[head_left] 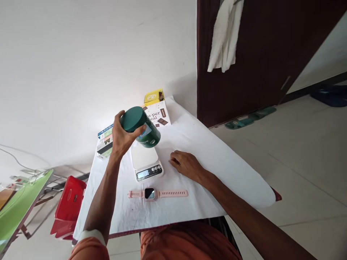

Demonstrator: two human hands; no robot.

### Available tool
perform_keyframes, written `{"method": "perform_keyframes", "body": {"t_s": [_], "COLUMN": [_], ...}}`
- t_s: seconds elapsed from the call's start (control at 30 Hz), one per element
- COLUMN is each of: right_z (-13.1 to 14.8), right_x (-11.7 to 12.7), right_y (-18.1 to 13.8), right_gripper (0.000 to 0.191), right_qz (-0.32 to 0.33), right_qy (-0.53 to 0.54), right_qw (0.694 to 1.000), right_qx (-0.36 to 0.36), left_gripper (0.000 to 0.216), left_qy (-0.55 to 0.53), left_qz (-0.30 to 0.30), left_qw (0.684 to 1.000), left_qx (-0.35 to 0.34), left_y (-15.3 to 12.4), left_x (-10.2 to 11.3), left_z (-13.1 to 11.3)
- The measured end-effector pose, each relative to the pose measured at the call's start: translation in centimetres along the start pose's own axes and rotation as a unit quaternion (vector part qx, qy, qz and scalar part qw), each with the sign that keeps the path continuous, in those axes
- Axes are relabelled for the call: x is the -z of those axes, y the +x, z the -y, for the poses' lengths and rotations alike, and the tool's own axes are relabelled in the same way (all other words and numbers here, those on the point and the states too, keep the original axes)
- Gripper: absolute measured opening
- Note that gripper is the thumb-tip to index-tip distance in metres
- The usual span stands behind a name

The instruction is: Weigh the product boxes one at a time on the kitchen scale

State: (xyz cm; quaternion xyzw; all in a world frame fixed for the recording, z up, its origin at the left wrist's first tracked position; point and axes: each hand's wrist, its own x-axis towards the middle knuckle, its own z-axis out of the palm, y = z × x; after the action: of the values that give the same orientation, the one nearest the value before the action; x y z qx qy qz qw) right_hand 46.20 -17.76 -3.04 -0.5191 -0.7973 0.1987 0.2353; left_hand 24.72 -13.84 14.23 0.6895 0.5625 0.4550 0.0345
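Your left hand (123, 135) holds a green canister (148, 135), a smooth, glossy cylinder with a printed label on its side and a matte, dark green round lid (132, 119). Your fingers wrap narrowly around the lid end, thumb across the near rim and the other fingers curled behind it, so the grip sits at the top of the canister and not on its body.

The canister is tilted. Its long axis runs from the lid, which is up and to your left and faces you, down to the base, which points away and to your right. The base hangs over the far part of the kitchen scale (146, 162), a flat white slab with rounded corners and a dark strip of buttons and a lit display along its near edge. Whether the base touches the platform cannot be told.

Your right hand (187, 165) lies palm down on the white cloth (217, 162) just right of the scale, fingers loosely spread and slightly curled, holding nothing.

Near you, a pink smartwatch (157, 194) lies flat with its ribbed strap stretched out left to right and its square dark face up. At the far edge stand a white carton (159, 113) with a yellow box (153, 96) on top.
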Motion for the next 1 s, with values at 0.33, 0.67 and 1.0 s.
{"method": "perform_keyframes", "body": {"t_s": [0.33, 0.67, 1.0], "right_z": [-0.5, -0.3, 1.0], "right_x": [-1.0, 1.2, 1.9], "right_y": [0.0, 0.1, 4.8], "right_gripper": [0.021, 0.029, 0.038], "right_qz": [-0.028, 0.047, -0.067], "right_qy": [0.055, 0.156, 0.146], "right_qw": [0.998, 0.986, 0.987], "right_qx": [0.004, -0.025, -0.005], "left_gripper": [0.088, 0.097, 0.109], "left_qy": [0.051, 0.026, -0.089], "left_qz": [0.028, 0.026, -0.024], "left_qw": [0.997, 0.998, 0.994], "left_qx": [0.056, 0.056, 0.059], "left_y": [-5.2, -6.5, -9.8], "left_x": [3.1, 2.4, 2.1], "left_z": [4.5, 6.2, 8.5]}}
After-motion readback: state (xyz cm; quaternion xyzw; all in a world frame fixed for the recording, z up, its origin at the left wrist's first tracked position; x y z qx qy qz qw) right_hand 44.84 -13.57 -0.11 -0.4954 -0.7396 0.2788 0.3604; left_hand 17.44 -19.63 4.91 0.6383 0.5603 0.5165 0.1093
